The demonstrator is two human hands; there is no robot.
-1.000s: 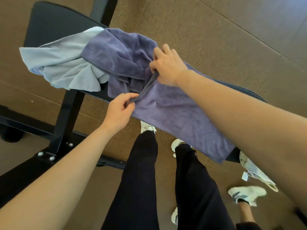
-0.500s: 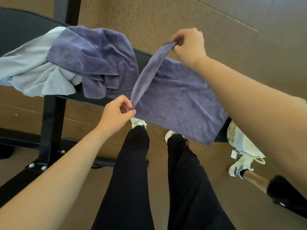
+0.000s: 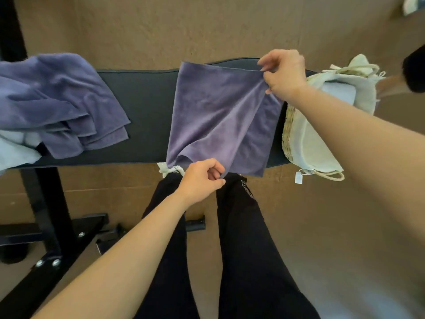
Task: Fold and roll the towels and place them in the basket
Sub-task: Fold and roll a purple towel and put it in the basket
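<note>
Left end of the bench (image 3: 147, 107) has the towel pile (image 3: 64, 102), mid-bench the purple towel (image 3: 218, 116) lies crosswise, my left hand (image 3: 200, 178) pinching its near-edge corner, my right hand (image 3: 284, 74) pinching the far-edge corner, and the basket (image 3: 305, 143) sits at the bench's right end, nearest that hand.

Your black padded bench (image 3: 147, 111) runs nine to three o'clock; its bolted metal frame (image 3: 48, 203) stands at eight on the brown floor (image 3: 345, 226), your dark trousers (image 3: 248, 249) at six.

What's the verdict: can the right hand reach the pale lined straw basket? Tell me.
Probably yes: the straw basket sits just beside the right hand, nothing between, though it pinches the purple towel.
</note>
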